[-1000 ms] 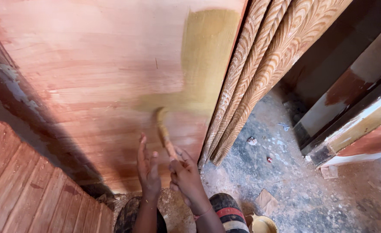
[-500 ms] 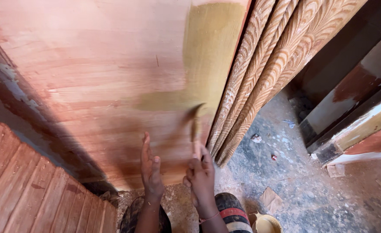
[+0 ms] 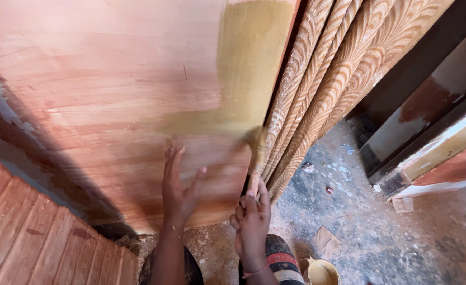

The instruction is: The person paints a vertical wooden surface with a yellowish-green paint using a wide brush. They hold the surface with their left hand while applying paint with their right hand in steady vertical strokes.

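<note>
Nearest, bottom edge: a yellow tub on the floor, just right of a striped knee. A card scrap lies just beyond the tub.

Right hand rises beside the knee, fingers closed tight round the handle of a brush. Brush stands nearly upright; its bristles are blurred and meet the board at the lower end of the yellow-ochre patch, close to the board's right edge.

Left hand is just left of the right, w/ palm flat on the bare wood, fingers spread wide and pointing up, thumb out to the right. It grips nothing, only presses on the board.

Board is a big reddish sheet leaning away, filling the upper left. Ochre coat runs as a vertical band down its right side, w/ a thinner smear trailing left at the bottom.

Near left: ribbed reddish panel, w/ dark shadow between it and the board.

Right of the board: carved posts w/ a leaf pattern, leaning against it.

Farther right: dusty grey floor, flecked w/ bits of debris, and painted frame pieces at the far right.
</note>
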